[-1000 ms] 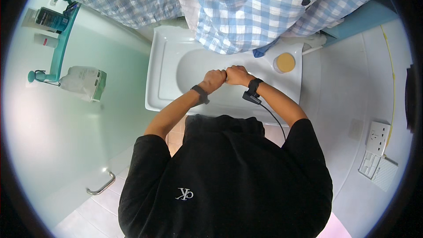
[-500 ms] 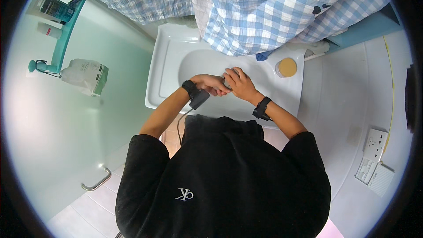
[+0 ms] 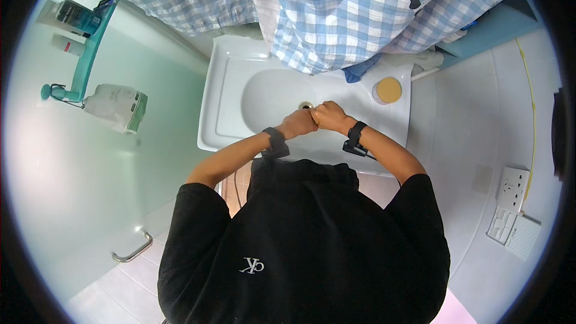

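Over the basin of the white sink (image 3: 231, 105), my two hands meet, knuckles close together. My left hand (image 3: 299, 123) is closed in a fist, its fingers curled inward. My right hand (image 3: 330, 116) is closed too and presses against the left one. Whatever the fingers hold, if anything, is hidden. Just beyond the hands the round drain hole (image 3: 306, 105) shows. A round container with a tan-yellow lid (image 3: 389, 90) stands on the sink's right ledge. Each wrist wears a black strap with a small device.
Blue-and-white checked fabric (image 3: 354, 12) hangs over the sink's far side, with a dark blue cloth (image 3: 362, 69) under its edge. On the left a teal shelf (image 3: 90, 54) holds bottles, and a pouch (image 3: 114, 107) hangs below. A metal handle (image 3: 133, 249) and a wall socket (image 3: 512, 189) flank me.
My hands have gone from loosely cupped around a small greyish thing to closed fists pressed together. That thing no longer shows, and the drain hole is now visible.
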A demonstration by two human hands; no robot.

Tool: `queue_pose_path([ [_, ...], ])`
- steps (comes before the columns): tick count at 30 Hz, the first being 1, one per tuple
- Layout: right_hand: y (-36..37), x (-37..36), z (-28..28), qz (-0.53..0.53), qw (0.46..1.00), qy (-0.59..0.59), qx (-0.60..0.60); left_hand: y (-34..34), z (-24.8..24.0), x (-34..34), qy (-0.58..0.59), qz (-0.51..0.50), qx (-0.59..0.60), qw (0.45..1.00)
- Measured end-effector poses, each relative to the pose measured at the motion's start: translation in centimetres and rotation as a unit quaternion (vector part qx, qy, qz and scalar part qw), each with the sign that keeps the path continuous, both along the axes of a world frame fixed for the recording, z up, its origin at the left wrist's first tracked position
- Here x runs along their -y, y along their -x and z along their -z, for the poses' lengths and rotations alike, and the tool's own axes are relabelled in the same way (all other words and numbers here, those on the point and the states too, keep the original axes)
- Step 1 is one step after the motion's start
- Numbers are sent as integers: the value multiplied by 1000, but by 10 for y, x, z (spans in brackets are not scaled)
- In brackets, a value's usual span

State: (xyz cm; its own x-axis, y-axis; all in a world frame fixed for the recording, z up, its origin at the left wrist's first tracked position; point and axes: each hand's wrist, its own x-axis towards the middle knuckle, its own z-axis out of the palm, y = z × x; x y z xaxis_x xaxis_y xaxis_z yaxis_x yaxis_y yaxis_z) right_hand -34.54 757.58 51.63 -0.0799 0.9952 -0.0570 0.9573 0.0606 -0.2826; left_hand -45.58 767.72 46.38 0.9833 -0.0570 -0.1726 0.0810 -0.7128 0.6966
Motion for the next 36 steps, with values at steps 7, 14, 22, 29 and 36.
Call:
queue_pose_path([
  [7,3,-12,47,128,954,70,-263,0,-29,-2,-208,-46,-118,970],
  [14,12,-16,40,95,950,230,-190,3,-50,-16,-158,9,-156,975],
  [22,28,11,-23,121,969,-197,89,8,-68,-56,256,-35,-337,905],
  [29,37,20,-15,127,918,-300,-225,2,-104,-36,502,95,-480,713],
  [36,29,21,-16,36,984,-173,-30,4,-97,-40,456,124,-536,699],
])
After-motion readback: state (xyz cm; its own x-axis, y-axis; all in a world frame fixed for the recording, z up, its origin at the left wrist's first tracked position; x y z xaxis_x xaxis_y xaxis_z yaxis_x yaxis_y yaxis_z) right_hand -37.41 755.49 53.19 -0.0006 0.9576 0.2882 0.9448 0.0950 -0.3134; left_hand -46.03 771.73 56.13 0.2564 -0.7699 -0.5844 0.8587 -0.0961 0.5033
